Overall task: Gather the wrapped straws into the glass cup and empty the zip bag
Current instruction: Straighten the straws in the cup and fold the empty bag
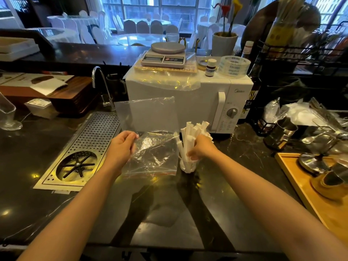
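Straws [190, 136], each in white paper wrap, stand bunched in the glass cup [188, 166] at the middle of the dark marble desk [244, 153], just in front of the white microwave [188, 91]. Their long axis runs close to upright, lower ends down in the cup, upper ends fanning up and slightly toward the far right. The right hand [202, 147] is wrapped round the bundle above the rim, fingers curled and pressed on the wrappers, so the bundle looks steadied as much by the hand as by the cup.

Just left of the cup, the left hand [120, 146] holds up the zip bag [152, 153] by its upper left corner, thumb and fingers pinching the film. The bag hangs clear and crumpled, its red zip line low along the near edge, so the mouth seems to point down toward the desk. No straw shows through the plastic; it looks empty, though folds and glare could hide one.

By this reading the gathering is nearly done: the straws are in the cup and the bag is out of use. What is left is letting go of the bundle so that it settles, and setting the bag aside. A perforated metal drain tray [90, 147] lies to the left, well apart.
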